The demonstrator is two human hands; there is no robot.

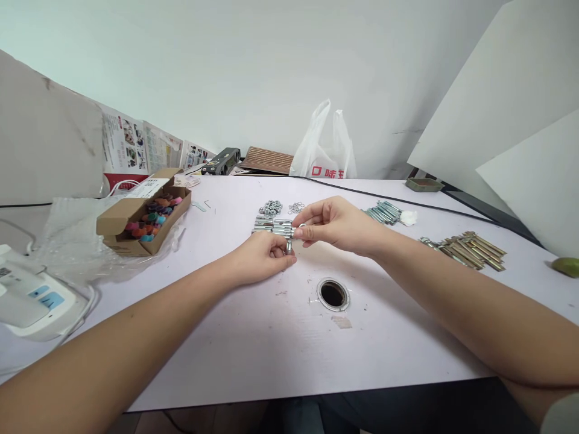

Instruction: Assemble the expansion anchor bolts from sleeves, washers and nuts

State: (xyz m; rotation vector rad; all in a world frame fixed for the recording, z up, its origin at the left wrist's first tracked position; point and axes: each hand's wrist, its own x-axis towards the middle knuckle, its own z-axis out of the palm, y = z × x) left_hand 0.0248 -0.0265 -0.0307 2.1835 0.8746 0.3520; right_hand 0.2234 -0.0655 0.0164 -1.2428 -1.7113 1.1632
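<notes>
Our left grip [262, 257] is pinching a small metal piece [289, 246], and our right grip [337, 226] is clamping a tiny part [302, 226], mostly hidden. We're working beside metal cylinders [265, 223] on the tabletop [226, 349].

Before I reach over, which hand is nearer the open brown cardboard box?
Left. Your left hand is right of the box; your right hand is farther right.

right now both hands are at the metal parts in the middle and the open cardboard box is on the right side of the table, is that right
The side is wrong: the head view shows the open cardboard box on the left side of the table. Both hands are at the metal parts.
</notes>
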